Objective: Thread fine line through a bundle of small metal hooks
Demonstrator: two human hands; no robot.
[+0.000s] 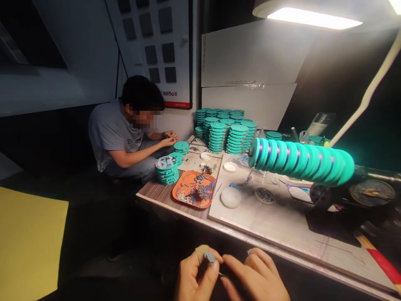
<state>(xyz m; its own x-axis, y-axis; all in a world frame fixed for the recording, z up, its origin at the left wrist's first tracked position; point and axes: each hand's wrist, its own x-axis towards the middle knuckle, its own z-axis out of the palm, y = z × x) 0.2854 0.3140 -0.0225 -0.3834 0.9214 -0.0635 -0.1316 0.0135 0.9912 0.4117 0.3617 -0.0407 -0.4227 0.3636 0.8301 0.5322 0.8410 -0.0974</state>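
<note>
Low in the head view, my left hand [197, 278] pinches a small grey lump [209, 256] between thumb and fingers; its exact kind cannot be made out. My right hand [255, 274] is beside it, index finger reaching to the left fingertips. A thin pale piece [221, 274] shows at the right thumb and finger, and a small blue tip [248, 253] sticks out between other right fingers. Both hands are in front of the table edge. Nearest them on the table is an orange tray [178, 198] with blue sticks and small metal parts.
Green foam discs [216, 138] stand in stacks at the back. More discs line a rod [300, 162] on the right, beside a dial device [371, 192]. A round white dish [231, 196] and a dish of beads [265, 195] lie near. Another person [117, 129] sits left.
</note>
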